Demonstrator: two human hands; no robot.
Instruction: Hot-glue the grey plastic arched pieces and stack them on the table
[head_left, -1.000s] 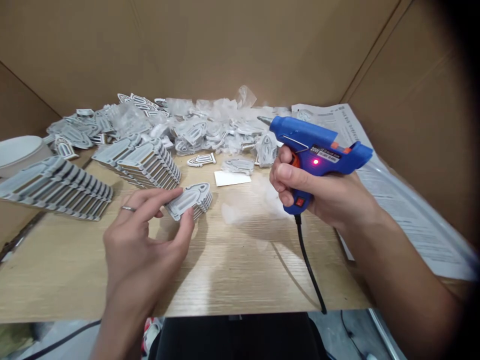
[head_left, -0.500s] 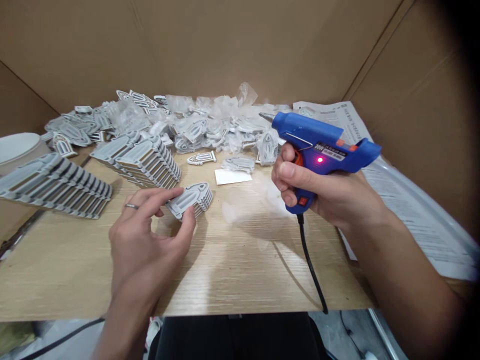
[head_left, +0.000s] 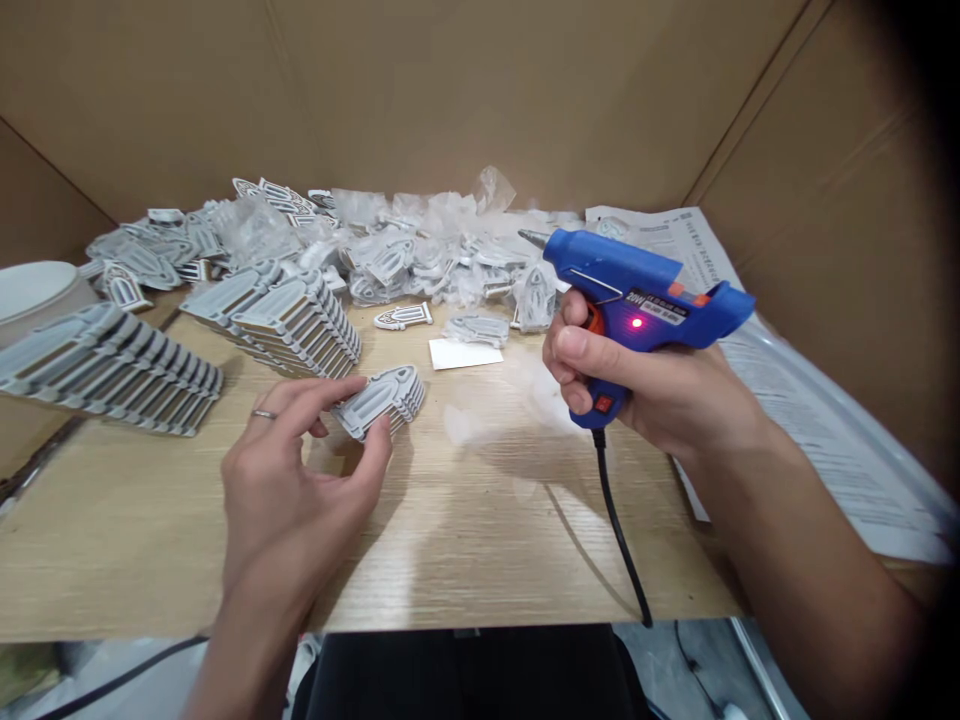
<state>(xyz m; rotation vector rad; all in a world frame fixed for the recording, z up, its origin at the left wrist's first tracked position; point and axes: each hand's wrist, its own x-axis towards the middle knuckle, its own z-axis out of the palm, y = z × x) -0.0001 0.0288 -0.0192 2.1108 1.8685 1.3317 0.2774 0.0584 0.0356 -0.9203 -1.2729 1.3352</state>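
Observation:
Between the thumb and fingers of my left hand (head_left: 300, 470) is a small stack of grey-white arched window-shaped pieces (head_left: 381, 400), standing on the wooden table. My right hand (head_left: 637, 375) is wrapped round the handle of a blue glue gun (head_left: 622, 275), raised above the table. Its metal nozzle points left, a red light glows on its side, and a black cord (head_left: 619, 540) hangs from the grip. Beyond my left hand stand taller stacks of the same arched pieces (head_left: 300, 320), with another leaning stack (head_left: 112, 370) at the far left.
A heap of loose and plastic-bagged pieces (head_left: 420, 240) lies along the cardboard wall (head_left: 450, 90). A white card (head_left: 465, 354) and a single arched piece (head_left: 403, 316) lie before it. Printed paper (head_left: 795, 430) covers the right side, and a round white container (head_left: 37, 295) stands left.
The glue gun and my right hand have shifted very slightly left. My left hand stays at the small stack.

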